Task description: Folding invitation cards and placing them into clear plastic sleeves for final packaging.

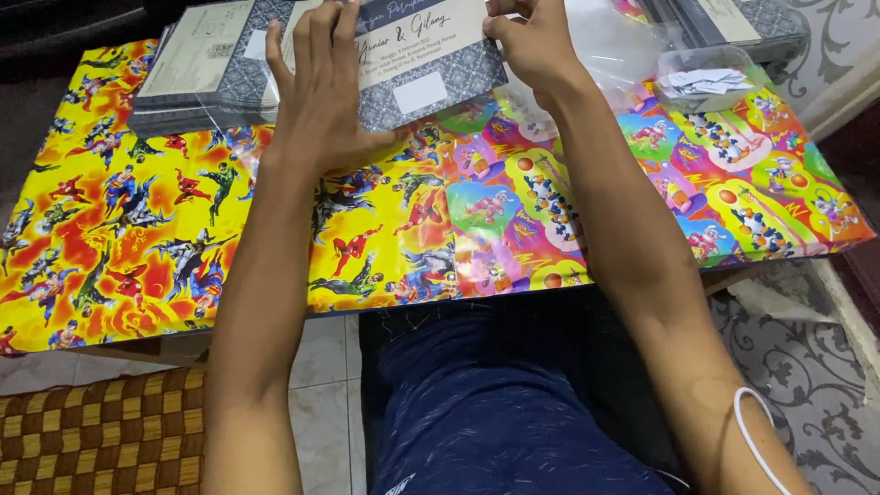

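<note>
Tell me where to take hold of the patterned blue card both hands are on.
Take the blue card by its short side edges, coming in from left and right. It lies flat and wide on the table; the left hand covers its left part, the right hand its upper right corner.
</note>
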